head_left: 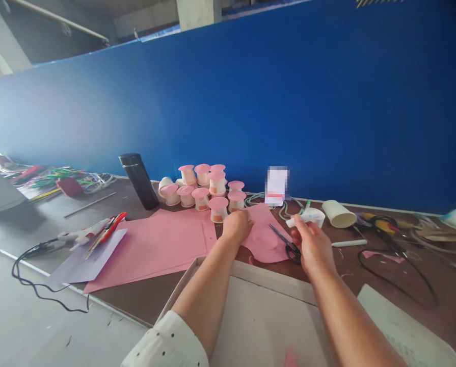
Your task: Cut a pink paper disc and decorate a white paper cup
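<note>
My right hand [314, 247] is closed on a small white tube-like thing [293, 222], held between thumb and fingers; its exact kind is unclear. Just behind it is a white paper cup [318, 218]. My left hand [237, 227] has its fingers curled down at the edge of a cut pink paper sheet [264, 237]; what they grip, if anything, is hidden. Close by that hand stands a paper cup with a pink disc on top [218, 209], in front of several similar cups [200, 196]. Dark-handled scissors [285, 242] lie partly on the pink paper, left of my right hand.
A shallow pale box [266, 316] sits under my forearms. To the left are larger pink sheets [166, 237], a glue gun [84, 232], a red cutter knife [111, 228] and a black bottle [139, 181]. A tipped cup [339, 214] and black cable [399, 250] lie right.
</note>
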Demonstrator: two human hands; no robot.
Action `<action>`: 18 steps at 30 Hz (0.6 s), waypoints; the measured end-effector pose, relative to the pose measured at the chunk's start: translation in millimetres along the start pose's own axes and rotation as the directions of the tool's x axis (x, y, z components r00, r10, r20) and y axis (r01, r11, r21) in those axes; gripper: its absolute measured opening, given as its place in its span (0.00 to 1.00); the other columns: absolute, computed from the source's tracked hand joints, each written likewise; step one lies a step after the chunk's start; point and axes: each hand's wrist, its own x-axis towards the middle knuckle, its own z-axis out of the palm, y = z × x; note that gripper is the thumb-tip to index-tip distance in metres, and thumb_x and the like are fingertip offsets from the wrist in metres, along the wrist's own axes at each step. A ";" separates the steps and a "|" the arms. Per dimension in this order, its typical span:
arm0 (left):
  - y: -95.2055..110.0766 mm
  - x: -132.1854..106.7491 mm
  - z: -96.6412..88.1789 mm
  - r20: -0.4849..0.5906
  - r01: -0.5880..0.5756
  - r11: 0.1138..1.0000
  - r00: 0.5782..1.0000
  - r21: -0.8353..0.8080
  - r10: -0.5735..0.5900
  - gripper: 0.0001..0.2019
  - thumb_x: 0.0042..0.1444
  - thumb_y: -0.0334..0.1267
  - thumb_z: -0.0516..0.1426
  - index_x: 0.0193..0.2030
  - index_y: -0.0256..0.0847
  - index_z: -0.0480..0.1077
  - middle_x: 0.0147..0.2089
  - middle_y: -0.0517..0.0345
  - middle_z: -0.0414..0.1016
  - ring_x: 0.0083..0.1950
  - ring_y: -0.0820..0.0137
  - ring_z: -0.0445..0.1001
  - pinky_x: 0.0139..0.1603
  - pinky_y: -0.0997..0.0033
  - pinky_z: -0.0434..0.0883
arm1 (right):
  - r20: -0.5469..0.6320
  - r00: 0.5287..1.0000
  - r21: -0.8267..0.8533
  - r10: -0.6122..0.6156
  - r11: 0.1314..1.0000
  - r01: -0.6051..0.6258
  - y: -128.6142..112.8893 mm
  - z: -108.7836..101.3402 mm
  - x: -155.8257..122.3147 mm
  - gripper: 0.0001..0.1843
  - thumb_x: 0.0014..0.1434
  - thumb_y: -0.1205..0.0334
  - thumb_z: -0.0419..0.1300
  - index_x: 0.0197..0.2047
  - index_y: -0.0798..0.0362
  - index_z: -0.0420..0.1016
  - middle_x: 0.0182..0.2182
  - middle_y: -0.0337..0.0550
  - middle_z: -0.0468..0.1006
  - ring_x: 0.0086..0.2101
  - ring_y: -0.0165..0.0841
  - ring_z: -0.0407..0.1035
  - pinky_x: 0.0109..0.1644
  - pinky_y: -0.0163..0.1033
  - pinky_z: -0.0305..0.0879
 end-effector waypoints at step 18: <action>18.7 -15.5 -7.8 0.339 -0.231 0.973 0.915 -0.007 0.220 0.14 0.46 0.35 0.63 0.43 0.38 0.77 0.45 0.44 0.77 0.44 0.57 0.75 0.43 0.64 0.69 | 0.211 0.932 -0.015 0.295 0.954 -0.299 -20.5 12.6 -21.3 0.23 0.43 0.42 0.68 0.37 0.49 0.79 0.38 0.44 0.78 0.37 0.36 0.70 0.29 0.34 0.67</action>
